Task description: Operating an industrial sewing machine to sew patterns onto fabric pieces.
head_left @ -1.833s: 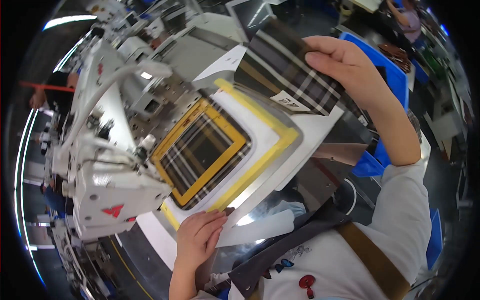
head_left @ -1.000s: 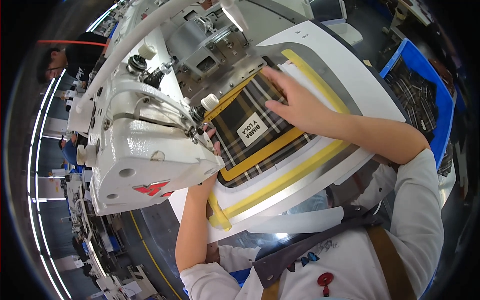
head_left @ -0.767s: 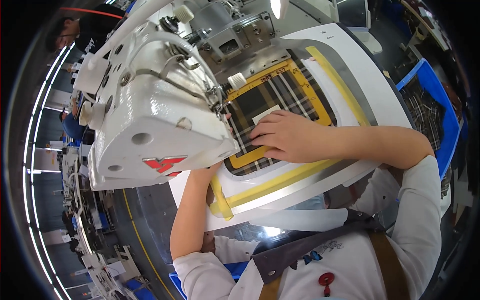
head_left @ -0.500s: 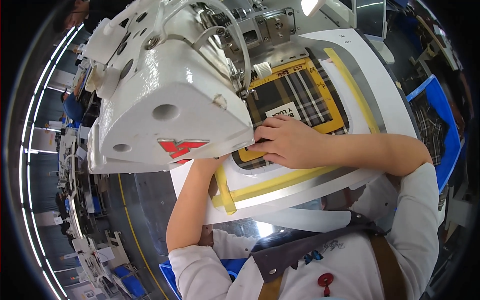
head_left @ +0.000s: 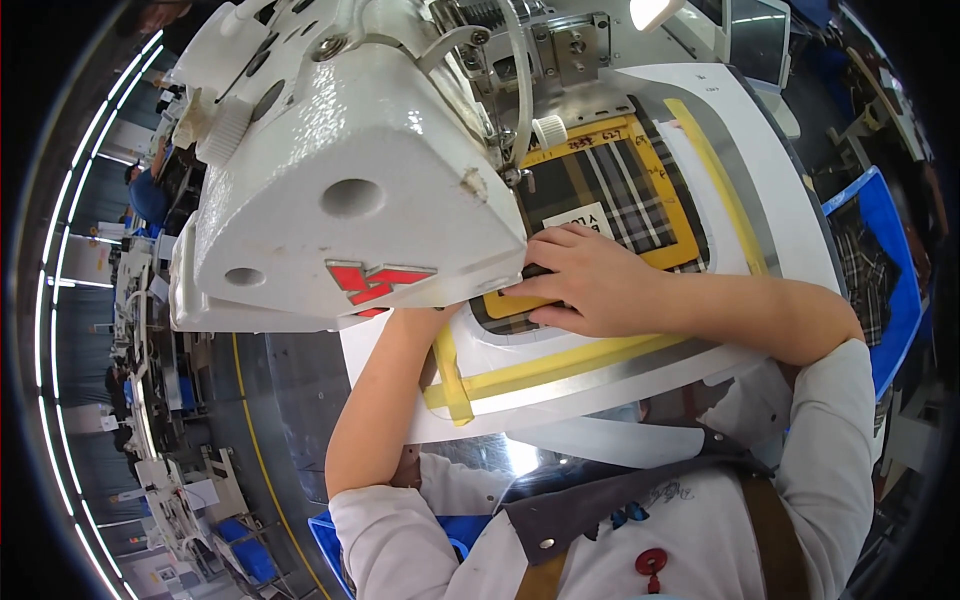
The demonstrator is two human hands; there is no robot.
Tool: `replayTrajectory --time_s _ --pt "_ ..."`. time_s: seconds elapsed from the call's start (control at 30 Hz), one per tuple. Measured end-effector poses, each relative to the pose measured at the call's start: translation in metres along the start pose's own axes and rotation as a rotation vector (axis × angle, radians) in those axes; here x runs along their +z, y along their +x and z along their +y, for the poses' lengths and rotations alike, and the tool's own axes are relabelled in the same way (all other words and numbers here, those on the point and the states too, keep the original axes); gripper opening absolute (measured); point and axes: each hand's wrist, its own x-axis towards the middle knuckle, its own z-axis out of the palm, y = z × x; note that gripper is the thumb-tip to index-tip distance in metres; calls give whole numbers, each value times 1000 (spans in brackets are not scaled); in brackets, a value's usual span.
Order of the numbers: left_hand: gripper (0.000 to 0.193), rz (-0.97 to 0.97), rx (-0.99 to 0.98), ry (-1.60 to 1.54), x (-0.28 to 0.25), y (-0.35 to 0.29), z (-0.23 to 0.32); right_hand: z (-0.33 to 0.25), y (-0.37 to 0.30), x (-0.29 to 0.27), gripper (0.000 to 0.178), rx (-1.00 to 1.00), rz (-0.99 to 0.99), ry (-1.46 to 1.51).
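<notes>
Dark plaid fabric (head_left: 630, 192) lies flat under a yellow rectangular frame (head_left: 683, 228). A small white label (head_left: 580, 216) with dark print sits on the plaid. My right hand (head_left: 600, 285) rests palm down over the frame's near left corner, fingers apart, its fingertips beside the label and close to the machine head. The white sewing machine head (head_left: 300, 200) covers most of my left hand (head_left: 425, 320); only its wrist end shows, so its fingers are hidden.
Yellow tape strips (head_left: 570, 368) edge the white work plate (head_left: 520, 412) around the frame. A blue bin (head_left: 893, 290) with plaid pieces stands at the right. A lit lamp (head_left: 652, 12) hangs at the far side. Other workstations (head_left: 165, 480) line the left.
My viewpoint has shifted slightly, so the machine head and frame sit a little further right in the picture. Both hands keep nearly the same place against the frame.
</notes>
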Motion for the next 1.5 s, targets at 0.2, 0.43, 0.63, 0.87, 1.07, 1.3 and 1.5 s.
replayTrajectory --time_s 0.2,0.43,0.63,0.87,1.07,1.3,1.5 --pt "32 -53 -152 -238 -22 39 57 4 -6 -5 26 21 -3 -8" --pt "32 -32 -223 -283 -20 35 56 1 -6 -7 24 23 12 -28" --pt "37 -17 -267 -385 -15 35 55 3 -9 -5 24 31 21 -31" --pt "37 7 -237 -368 -10 39 40 11 -7 -5 24 5 38 -19" --pt "29 -58 32 15 -2 37 7 16 -6 -2 23 -7 64 12" --pt "49 -20 -687 -1192 4 35 -17 17 -10 -6 24 34 26 -29" --pt "50 -15 -597 -1220 -2 35 -5 16 -7 -7 23 42 2 -28"
